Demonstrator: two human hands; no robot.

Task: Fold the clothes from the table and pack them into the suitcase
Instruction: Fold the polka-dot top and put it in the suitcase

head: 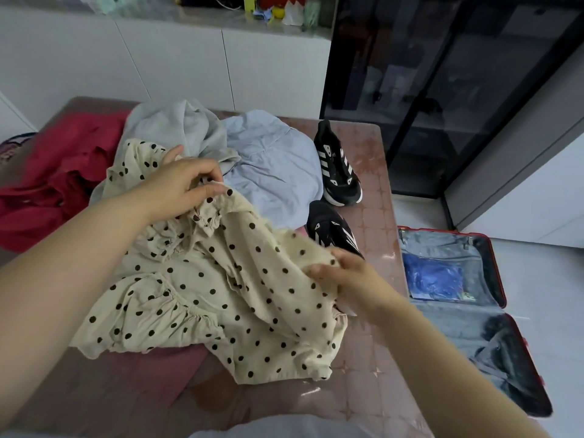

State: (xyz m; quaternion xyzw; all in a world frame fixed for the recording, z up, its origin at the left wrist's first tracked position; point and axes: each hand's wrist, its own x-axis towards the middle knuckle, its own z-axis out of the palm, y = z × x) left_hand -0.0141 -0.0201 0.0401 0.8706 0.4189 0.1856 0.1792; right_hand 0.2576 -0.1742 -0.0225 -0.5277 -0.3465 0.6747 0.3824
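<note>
Both hands are on the dotted dress (pixel 221 295), which lies crumpled on the table (pixel 373 358). The left hand (pixel 185 184) pinches its upper edge and the right hand (pixel 346 275) grips its right side. Beyond the dress wait a grey top (pixel 177 128), a blue garment (pixel 275 165) and a red one (pixel 53 175), none folded. Shoes (pixel 339 165) sit just right of it. Further right, the open suitcase (pixel 442 233) shows no folded clothes. I'd say the job has barely begun.

A cream polka-dot dress (pixel 221 295) lies rumpled on the table (pixel 379 172); beside it the red suitcase (pixel 436 245) lies open.
</note>
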